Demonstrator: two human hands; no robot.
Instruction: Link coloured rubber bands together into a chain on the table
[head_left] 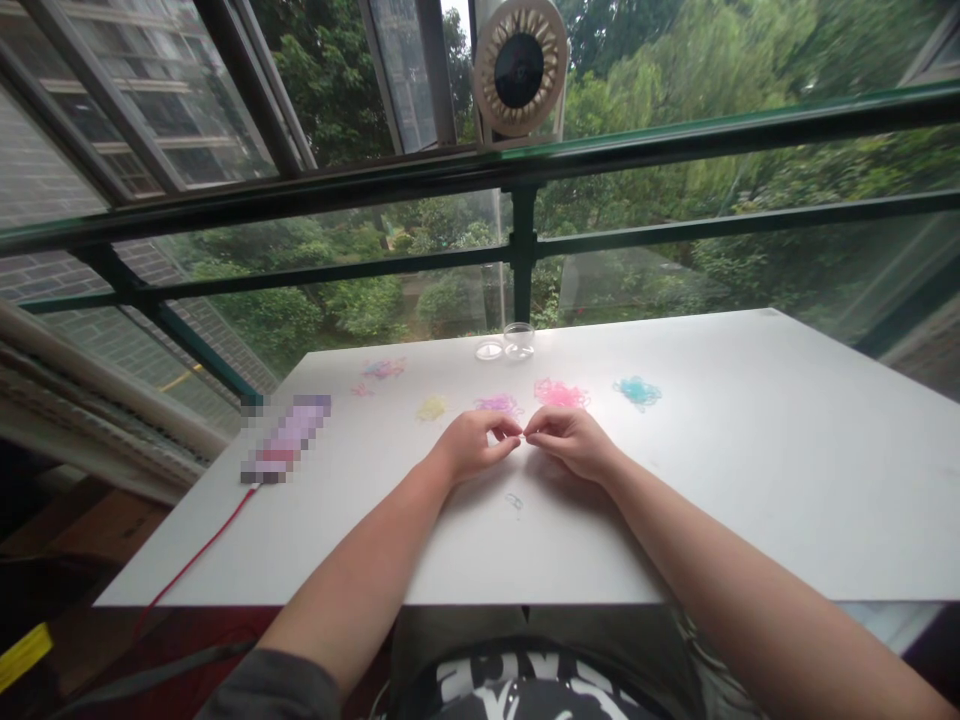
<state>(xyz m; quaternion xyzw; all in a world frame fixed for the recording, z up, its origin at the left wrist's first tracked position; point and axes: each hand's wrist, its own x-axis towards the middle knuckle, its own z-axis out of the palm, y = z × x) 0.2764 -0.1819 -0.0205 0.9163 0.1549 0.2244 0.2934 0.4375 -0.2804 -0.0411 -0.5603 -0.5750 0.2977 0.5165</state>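
Observation:
Above the white table (750, 470), my left hand (480, 440) and my right hand (574, 440) meet fingertip to fingertip. Each hand is closed in a pinch. A tiny pale pinkish bit shows between them, too small to name. Just beyond my left fingers lies a purple pile of thin loops (499, 403), partly hidden by that hand. Behind my right hand is a pink pile of loops (561, 392). Nearer to me, a small teal looped piece (514, 501), shaped like a paper clip, rests on the tabletop below my hands.
Other piles are yellow (431, 407), teal (637, 391) and mixed-coloured (384, 369). A clear round container (518, 342) stands by its lid (488, 351) at the far edge. A blurred-out phone-like object (289, 438) with a red cable (202, 550) lies left. A round fan (520, 68) sits at the railing.

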